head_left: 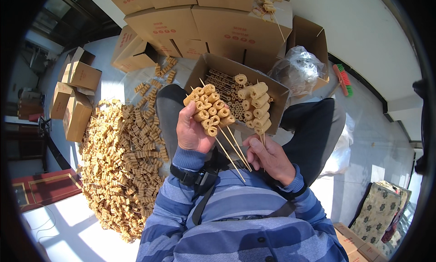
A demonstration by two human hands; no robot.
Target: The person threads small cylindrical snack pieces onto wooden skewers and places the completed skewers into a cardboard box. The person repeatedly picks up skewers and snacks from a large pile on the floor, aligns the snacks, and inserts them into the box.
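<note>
My left hand (193, 132) is closed around a bundle of skewered tan rolls (211, 108); their hollow ends face up and several bare sticks point down toward my lap. My right hand (272, 158) pinches the sticks of more skewered rolls (260, 106), which stand up from the fingers over the near side of an open carton (280, 101). Inside that carton, between my knees, lie packed rows of skewered rolls (222, 82), partly hidden behind both bundles.
A large heap of loose skewers (122, 171) covers the floor at my left. Stacked cartons (165, 23) stand ahead, with smaller boxes (84, 76) far left. Clear plastic (299, 64) hangs from another open box, beside a red-and-green brush (343, 80). Patterned cloth (379, 212) lies lower right.
</note>
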